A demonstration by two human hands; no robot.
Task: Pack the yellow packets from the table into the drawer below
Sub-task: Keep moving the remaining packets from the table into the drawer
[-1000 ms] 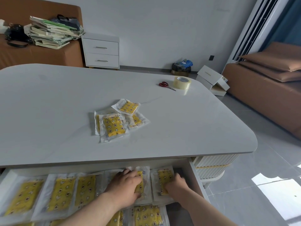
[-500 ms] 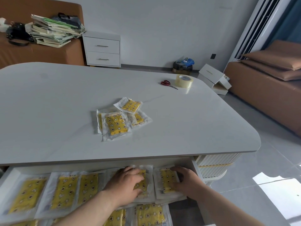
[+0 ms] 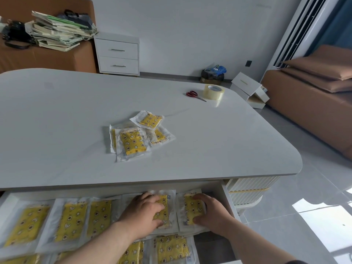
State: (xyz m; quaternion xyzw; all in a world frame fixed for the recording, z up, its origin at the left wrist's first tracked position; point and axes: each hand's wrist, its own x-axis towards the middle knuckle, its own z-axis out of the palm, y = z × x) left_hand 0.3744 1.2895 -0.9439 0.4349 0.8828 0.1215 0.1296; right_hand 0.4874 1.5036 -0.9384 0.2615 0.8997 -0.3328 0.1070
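Reaching into the open white drawer beneath a smooth, pale grey tabletop with rounded corners, a person works two flat, rectangular packets at the right end of the back row. The left hand lies over a yellow packet, its fingers bent down onto the printed pad and the thumb drawn in at the lower edge, clasping it. Just beside it, the right hand spans the end packet, forefinger hooked over the top edge and thumb tucked against the bottom, gripping it against the drawer's right wall. Each packet is a clear, crinkled plastic sleeve with a white border round a yellow pad printed with stars and moons. More lie overlapping in a drawer row to the left and in a front row nearer the camera. A loose pile of packets sits on the tabletop, well apart from the hands. Near the far right edge, red-handled scissors lie just beside a glossy roll of clear tape.
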